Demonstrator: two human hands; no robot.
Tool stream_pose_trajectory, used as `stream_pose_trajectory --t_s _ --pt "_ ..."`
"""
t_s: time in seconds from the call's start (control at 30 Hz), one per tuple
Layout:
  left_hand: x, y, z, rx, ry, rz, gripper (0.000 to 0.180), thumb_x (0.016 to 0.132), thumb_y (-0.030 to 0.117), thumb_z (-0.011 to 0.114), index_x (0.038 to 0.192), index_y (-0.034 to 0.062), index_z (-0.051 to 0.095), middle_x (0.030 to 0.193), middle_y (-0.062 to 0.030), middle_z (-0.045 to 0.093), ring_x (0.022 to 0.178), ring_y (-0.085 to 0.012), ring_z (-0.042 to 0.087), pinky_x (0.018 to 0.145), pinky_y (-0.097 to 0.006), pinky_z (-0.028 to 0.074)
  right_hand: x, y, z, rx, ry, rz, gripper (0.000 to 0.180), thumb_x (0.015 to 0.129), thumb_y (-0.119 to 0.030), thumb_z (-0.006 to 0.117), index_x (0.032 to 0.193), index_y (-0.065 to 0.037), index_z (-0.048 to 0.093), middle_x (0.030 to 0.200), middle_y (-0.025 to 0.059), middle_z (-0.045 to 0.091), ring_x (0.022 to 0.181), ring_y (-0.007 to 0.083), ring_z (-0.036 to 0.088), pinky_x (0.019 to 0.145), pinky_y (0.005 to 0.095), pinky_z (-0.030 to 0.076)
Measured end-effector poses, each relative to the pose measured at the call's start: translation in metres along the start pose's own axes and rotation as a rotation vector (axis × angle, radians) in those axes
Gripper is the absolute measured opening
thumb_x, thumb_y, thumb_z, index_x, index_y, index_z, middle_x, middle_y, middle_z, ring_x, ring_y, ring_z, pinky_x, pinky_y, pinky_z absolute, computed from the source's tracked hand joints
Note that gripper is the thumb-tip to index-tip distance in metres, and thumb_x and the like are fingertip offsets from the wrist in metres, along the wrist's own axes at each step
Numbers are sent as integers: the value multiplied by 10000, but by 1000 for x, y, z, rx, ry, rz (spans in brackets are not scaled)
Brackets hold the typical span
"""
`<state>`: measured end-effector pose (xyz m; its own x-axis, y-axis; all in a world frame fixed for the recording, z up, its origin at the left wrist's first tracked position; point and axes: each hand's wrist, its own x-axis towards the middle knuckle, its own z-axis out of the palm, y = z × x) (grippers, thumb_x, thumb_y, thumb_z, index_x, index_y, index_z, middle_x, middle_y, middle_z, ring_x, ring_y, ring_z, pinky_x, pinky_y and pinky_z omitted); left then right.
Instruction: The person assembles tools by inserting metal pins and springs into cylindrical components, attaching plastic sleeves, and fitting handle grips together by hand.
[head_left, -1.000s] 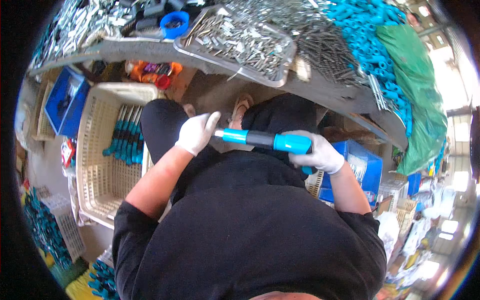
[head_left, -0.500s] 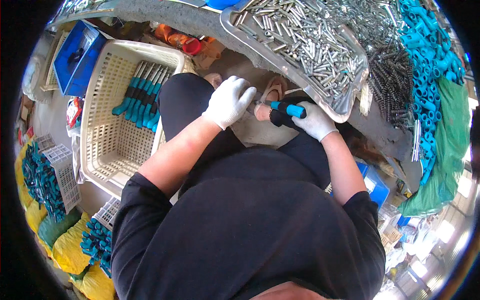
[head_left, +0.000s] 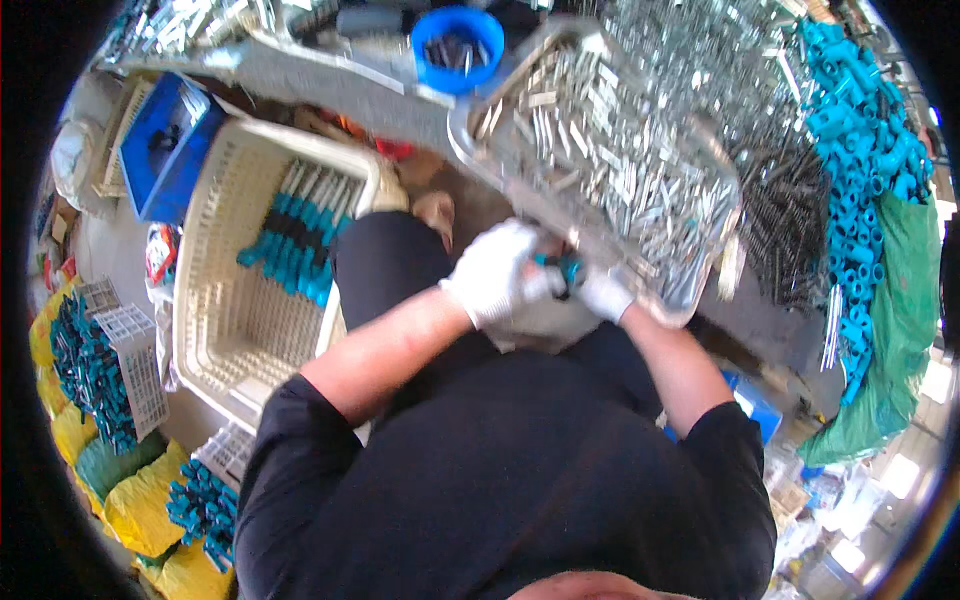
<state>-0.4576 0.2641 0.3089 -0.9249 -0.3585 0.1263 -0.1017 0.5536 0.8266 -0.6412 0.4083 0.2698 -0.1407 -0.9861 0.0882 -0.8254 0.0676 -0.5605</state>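
Note:
In white gloves, my two hands meet in front of my knees around a short teal-and-black tool handle, pointed roughly at me and blurred by motion. My left hand closes on its left side, thumb and fingers pinched at the teal part. The fingers of my right hand grip the other side. Whether a metal shaft is in the handle is hidden by the hands. Just beyond the right hand lies the rim of a metal tray heaped with small metal rods.
On the left, a cream plastic basket holds a row of teal-and-black handled tools with metal shafts. A blue bowl of small dark parts sits on the bench. Dark springs and teal sleeves are piled right.
Both hands have come together around the handle, the left moving right and nearer. The handle has turned from lying sideways to pointing toward me. The view has tilted, bringing the blue bowl into sight.

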Motion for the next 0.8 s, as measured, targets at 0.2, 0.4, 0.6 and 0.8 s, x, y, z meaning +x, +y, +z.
stream_pose_trajectory --t_s 0.2,0.4,0.6,0.8 --pt "16 9 47 85 -435 203 443 674 373 708 999 74 672 984 -194 675 925 -371 643 810 -452 505 117 19 -51 -109 42 -159 513 808 -381 651 1266 -159 587 1284 156 569 1213 304 514 1025 394 402" --pt "70 28 42 358 -677 142 453 747 371 673 1135 137 650 1185 -168 627 1079 -346 594 924 -406 463 149 30 -93 -205 7 -153 482 814 -370 636 1241 -150 594 1236 157 586 1165 309 536 995 398 417" --pt "73 21 37 398 -707 158 479 767 403 651 1173 151 632 1232 -145 600 1121 -343 564 961 -408 432 133 18 -111 -273 -57 -90 452 820 -359 622 1215 -141 601 1187 158 604 1117 314 559 966 401 433" --pt "60 14 62 427 -737 118 504 787 436 629 1212 165 613 1279 -122 574 1164 -339 534 997 -411 402 107 -3 -96 -297 -147 -37 423 826 -349 607 1190 -133 608 1139 159 621 1068 319 581 936 404 448"
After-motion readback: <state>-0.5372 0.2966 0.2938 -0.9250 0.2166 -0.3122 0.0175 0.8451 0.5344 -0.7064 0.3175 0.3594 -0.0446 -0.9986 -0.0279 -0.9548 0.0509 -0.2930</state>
